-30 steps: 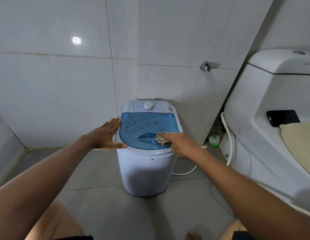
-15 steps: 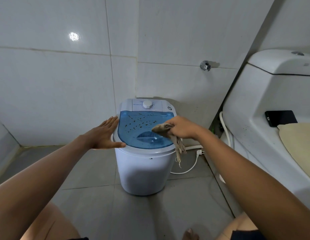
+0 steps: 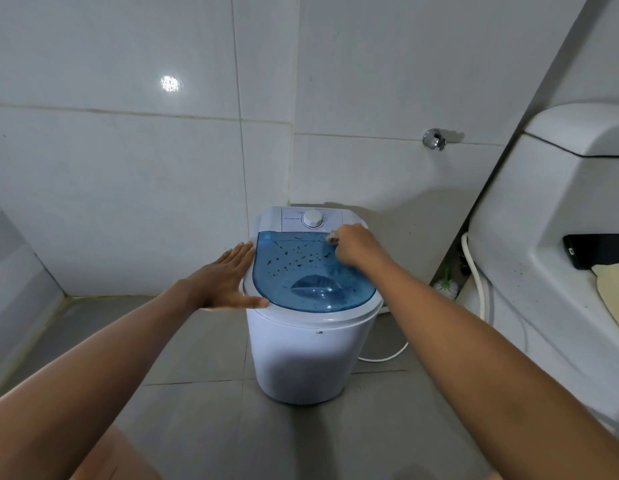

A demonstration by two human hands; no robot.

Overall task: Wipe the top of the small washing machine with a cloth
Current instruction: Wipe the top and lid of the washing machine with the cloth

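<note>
The small white washing machine stands on the floor in the corner, with a translucent blue lid speckled with dark spots and a white dial at the back. My left hand lies flat and open against the machine's left rim. My right hand is closed on a beige cloth, pressed at the lid's far right corner near the control panel. Most of the cloth is hidden under the hand.
A white toilet stands close on the right, with a black phone and a beige mat on it. A white hose and a green-white brush sit between toilet and machine. A wall tap is above. Grey tile floor lies in front.
My right hand has carried the cloth from the lid's front right edge, lifted it, and set it at the far right corner. The left hand stays on the left rim.
</note>
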